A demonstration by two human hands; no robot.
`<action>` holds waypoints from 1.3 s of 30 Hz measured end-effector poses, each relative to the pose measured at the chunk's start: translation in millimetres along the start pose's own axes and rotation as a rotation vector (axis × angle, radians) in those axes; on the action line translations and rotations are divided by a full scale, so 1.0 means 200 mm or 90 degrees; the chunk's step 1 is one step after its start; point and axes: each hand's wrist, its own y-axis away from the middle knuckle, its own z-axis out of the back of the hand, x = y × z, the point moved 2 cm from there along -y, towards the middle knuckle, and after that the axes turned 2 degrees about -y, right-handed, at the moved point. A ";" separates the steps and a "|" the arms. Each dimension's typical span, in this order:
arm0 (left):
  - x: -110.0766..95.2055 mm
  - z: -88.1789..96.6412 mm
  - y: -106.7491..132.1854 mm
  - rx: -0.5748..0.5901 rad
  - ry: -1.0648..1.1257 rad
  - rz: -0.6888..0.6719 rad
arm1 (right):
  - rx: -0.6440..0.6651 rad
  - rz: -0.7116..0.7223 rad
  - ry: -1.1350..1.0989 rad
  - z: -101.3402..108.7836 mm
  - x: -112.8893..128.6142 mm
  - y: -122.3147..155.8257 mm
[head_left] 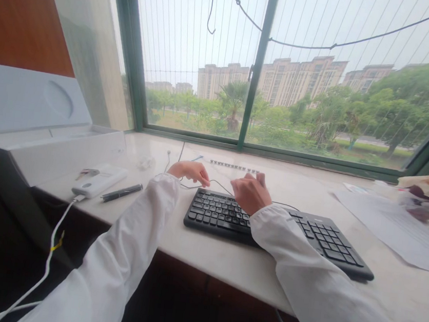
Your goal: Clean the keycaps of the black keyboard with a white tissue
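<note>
A black keyboard [216, 215] lies at a slant on the pale stone counter, its number pad [331, 241] toward the right. My left hand [192, 172] is at the keyboard's back left corner, fingers bent down and closed together. Its fingertips are beside the thin dark cable [219, 183]; whether they pinch it I cannot tell. Above the middle of the keyboard is my right hand [251, 192], with curled fingers that hide part of the keys. What it holds, if anything, is hidden. A row of small dark pieces [235, 166] lies behind the hands.
On the left are a black pen [121, 193], a white power bank [98, 181] with a white cable [50, 251], and an open white box [64, 151]. Paper sheets [396, 228] and a plastic bag [423, 200] lie at right. A green-framed window [255, 83] bounds the counter.
</note>
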 end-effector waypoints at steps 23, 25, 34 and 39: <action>-0.01 -0.04 -0.06 -0.007 -0.028 -0.098 | 0.014 -0.179 0.099 -0.04 -0.24 0.00; -0.02 -0.04 -0.06 0.001 -0.013 -0.117 | 0.024 -0.208 0.111 -0.03 -0.26 0.01; -0.04 -0.06 -0.08 0.002 0.003 -0.140 | 0.106 -0.332 0.165 0.00 -0.41 0.04; -0.04 -0.06 -0.10 -0.010 0.000 -0.146 | 0.169 -0.371 0.162 -0.01 -0.46 0.04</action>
